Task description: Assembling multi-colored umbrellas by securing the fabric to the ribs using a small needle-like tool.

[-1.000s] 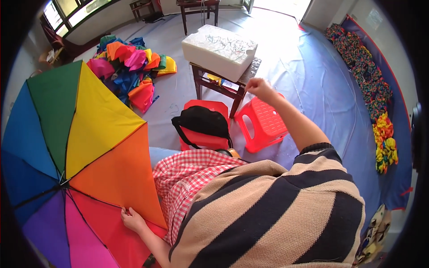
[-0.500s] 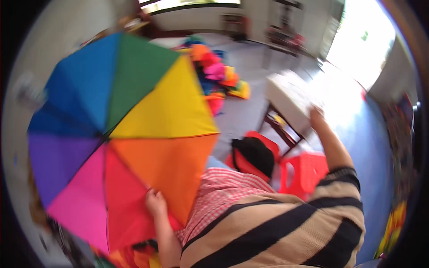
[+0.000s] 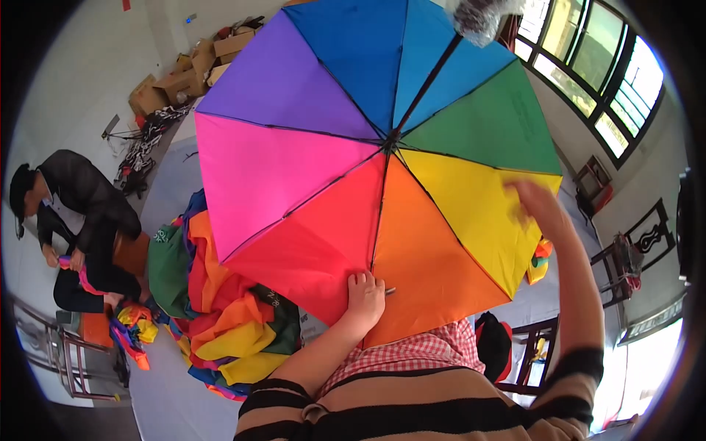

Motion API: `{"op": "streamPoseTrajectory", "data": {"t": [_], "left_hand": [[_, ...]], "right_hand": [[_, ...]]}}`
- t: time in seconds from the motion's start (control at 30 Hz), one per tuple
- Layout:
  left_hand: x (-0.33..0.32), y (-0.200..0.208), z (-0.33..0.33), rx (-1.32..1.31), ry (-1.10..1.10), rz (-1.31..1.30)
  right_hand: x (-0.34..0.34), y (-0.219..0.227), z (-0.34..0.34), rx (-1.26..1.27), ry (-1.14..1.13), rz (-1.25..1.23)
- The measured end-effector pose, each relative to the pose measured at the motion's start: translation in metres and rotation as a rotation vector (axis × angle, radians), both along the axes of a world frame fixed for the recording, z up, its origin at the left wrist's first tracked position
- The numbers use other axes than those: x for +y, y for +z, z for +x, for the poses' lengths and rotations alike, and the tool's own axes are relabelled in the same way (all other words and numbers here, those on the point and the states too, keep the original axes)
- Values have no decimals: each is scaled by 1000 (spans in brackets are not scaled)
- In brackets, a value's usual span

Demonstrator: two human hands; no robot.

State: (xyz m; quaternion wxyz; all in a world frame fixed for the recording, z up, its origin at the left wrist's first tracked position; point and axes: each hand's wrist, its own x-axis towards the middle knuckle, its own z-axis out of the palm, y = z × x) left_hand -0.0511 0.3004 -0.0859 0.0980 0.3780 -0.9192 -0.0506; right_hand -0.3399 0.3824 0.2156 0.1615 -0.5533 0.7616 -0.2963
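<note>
A large open umbrella (image 3: 294, 187) with rainbow panels fills the middle of the view, its inner side with black ribs facing me. Its dark shaft (image 3: 430, 84) slants up to a handle (image 3: 478, 20) wrapped in clear plastic. My left hand (image 3: 365, 300) is closed on the umbrella at a rib between the red and orange panels. A short thin rod-like piece (image 3: 390, 291) shows beside its fingers; I cannot make out what it is. My right hand (image 3: 537, 202) is in front of the yellow panel, its fingers smeared by motion.
A heap of rainbow cloth (image 3: 235, 323) lies at the left below the umbrella. Farther left, a seated person (image 3: 84, 213) handles pink cloth. Cardboard boxes (image 3: 184, 81) are stacked at the back wall. Wooden chairs (image 3: 647, 235) stand at the right, under windows (image 3: 596, 66).
My view has swung to the left. The umbrella has tipped round, so its inside and shaft show. My right hand has left the white-topped piece and come to the yellow panel.
</note>
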Motion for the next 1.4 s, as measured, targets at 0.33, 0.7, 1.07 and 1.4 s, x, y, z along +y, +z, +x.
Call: {"op": "streamPoseTrajectory", "data": {"t": [0.33, 0.7, 1.07, 1.4], "left_hand": [[-51, 10, -16, 461, -61, 429], [-136, 282, -128, 1786, 79, 2133], [-98, 479, -41, 1509, -772, 1076], [-131, 484, 56, 1194, -967, 903]], "right_hand": [[-112, 128, 107, -911, 551, -337], [174, 138, 135, -629, 673, -310], [207, -70, 44, -800, 81, -602], [179, -85, 119, -194, 169, -1109]]}}
